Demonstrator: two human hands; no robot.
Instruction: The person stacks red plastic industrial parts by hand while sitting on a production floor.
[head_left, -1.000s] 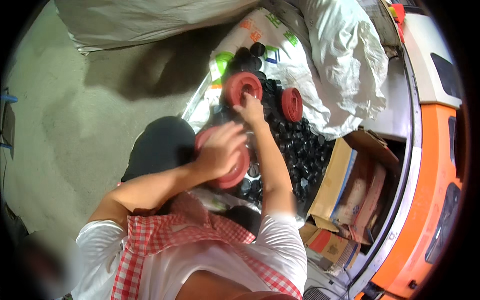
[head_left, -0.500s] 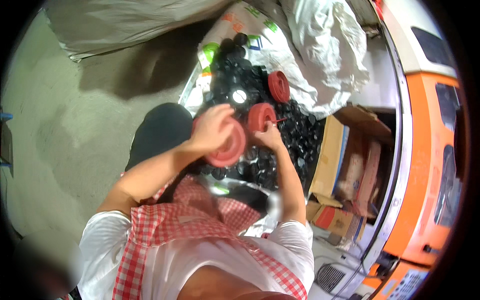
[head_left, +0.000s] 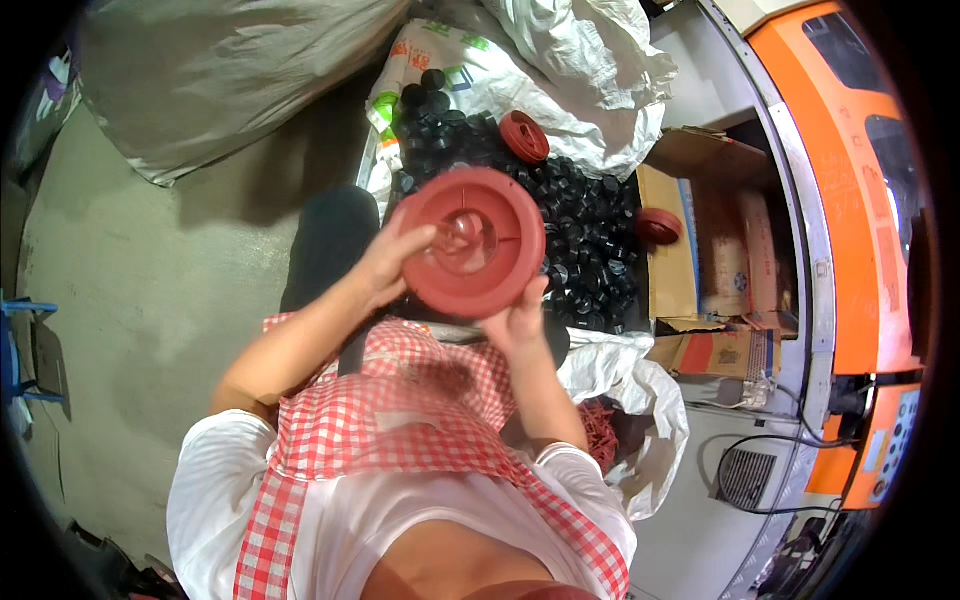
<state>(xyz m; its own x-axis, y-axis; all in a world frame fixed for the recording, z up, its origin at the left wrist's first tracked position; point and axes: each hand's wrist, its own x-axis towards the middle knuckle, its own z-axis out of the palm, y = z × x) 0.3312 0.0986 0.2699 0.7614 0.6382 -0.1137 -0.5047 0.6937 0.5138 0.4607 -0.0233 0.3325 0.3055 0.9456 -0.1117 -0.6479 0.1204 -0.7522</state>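
Observation:
A large red plastic round lid-like part (head_left: 520,245) with a recessed middle is tilted up in front of me. My left hand (head_left: 388,265) is closed on its left edge, the thumb lying over the front. At the lower right of the rim my right hand (head_left: 518,318) holds it, thumb up along the edge and other fingers hidden behind. Its centre is smeared by motion. Beneath and beyond it lies a heap of small black caps (head_left: 590,255). A smaller red round part (head_left: 524,137) rests on the heap's far side; another red round part (head_left: 658,226) shows over the carton's flap.
An open cardboard carton (head_left: 735,180) stands right of the heap, beside an orange and white machine (head_left: 835,100). White woven sacks (head_left: 590,60) lie at the back. A white bag (head_left: 665,420) of thin red scraps (head_left: 600,435) sits near my right elbow.
The large red part has come up and right, now held by both hands. My right hand has let go of the smaller red part, now over the carton flap. The view has shifted.

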